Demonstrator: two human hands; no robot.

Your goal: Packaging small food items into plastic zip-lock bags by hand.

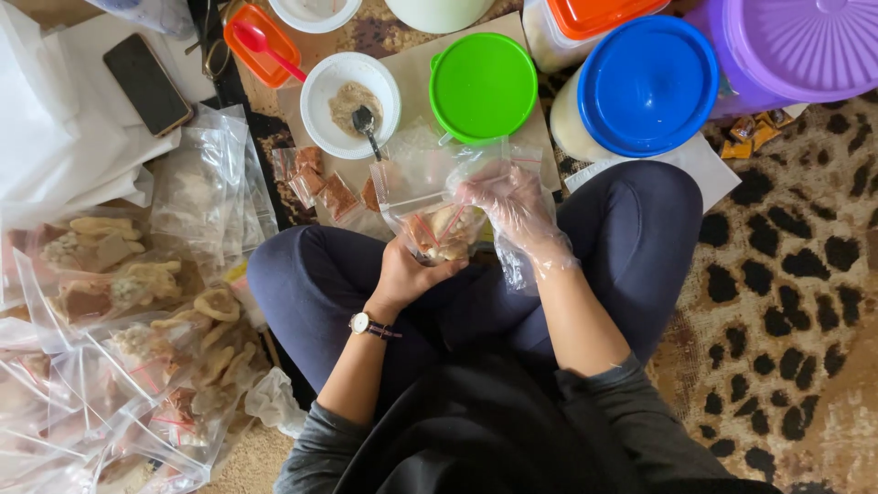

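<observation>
Sitting cross-legged over the lap, the person works a small clear zip bag [437, 220] of pale snack pieces, with filled bags [137, 302] heaped far left. The bare left hand [407, 273] cups the bag's bottom, fingers closed around it; the right hand [514, 209], in a thin plastic glove, pinches its upper edge. The film looks light, limp and slippery, the contents brittle, so supporting underneath and gripping the rim seems safest.

Purple lid [805, 46] cut by top and right edges; clear bag [439, 215] contents indistinct.
</observation>
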